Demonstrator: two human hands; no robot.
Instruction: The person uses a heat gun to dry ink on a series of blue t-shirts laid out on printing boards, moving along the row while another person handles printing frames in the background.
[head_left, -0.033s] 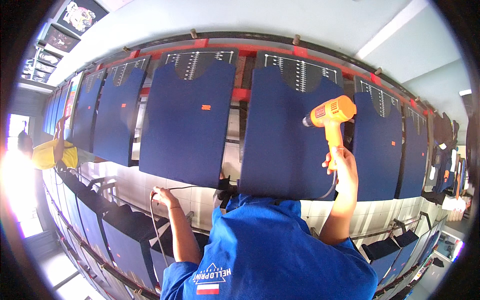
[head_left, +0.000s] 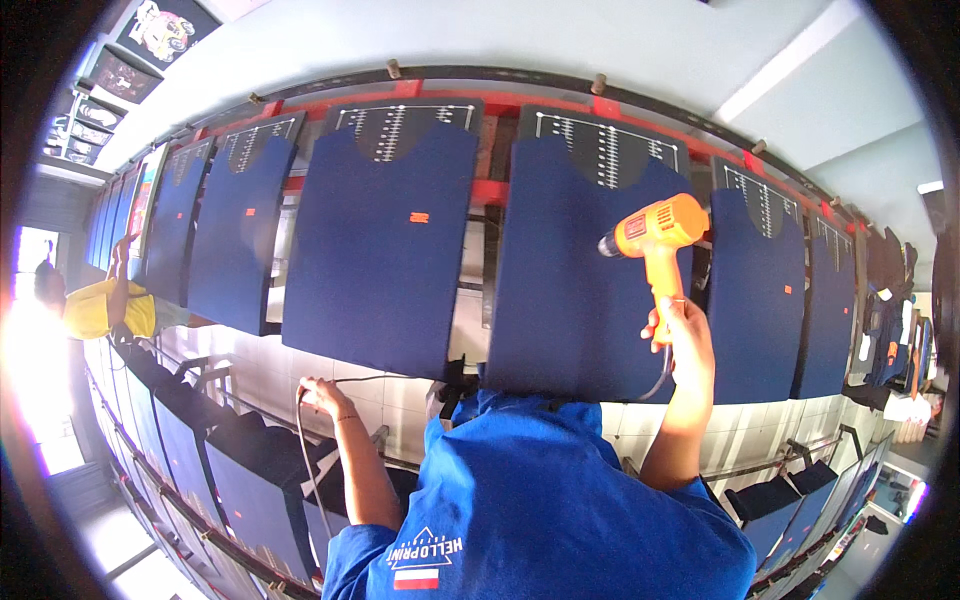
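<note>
My right hand (head_left: 680,330) is shut on the handle of an orange heat gun (head_left: 655,235), held upright with its nozzle pointing left across a navy shirt (head_left: 560,300) stretched on a board. The gun's grey cord (head_left: 305,450) hangs in a loop, and my left hand (head_left: 318,392) grips it lower left, below another navy shirt (head_left: 385,250) that has a small orange mark on its chest. My blue shirt (head_left: 540,510) fills the bottom of the view.
More navy shirts on boards line a red rail (head_left: 500,105) to both sides. A second row of dark boards (head_left: 250,480) runs along the lower left. A person in a yellow top (head_left: 100,305) stands far left. Hanging garments (head_left: 890,340) are at the right.
</note>
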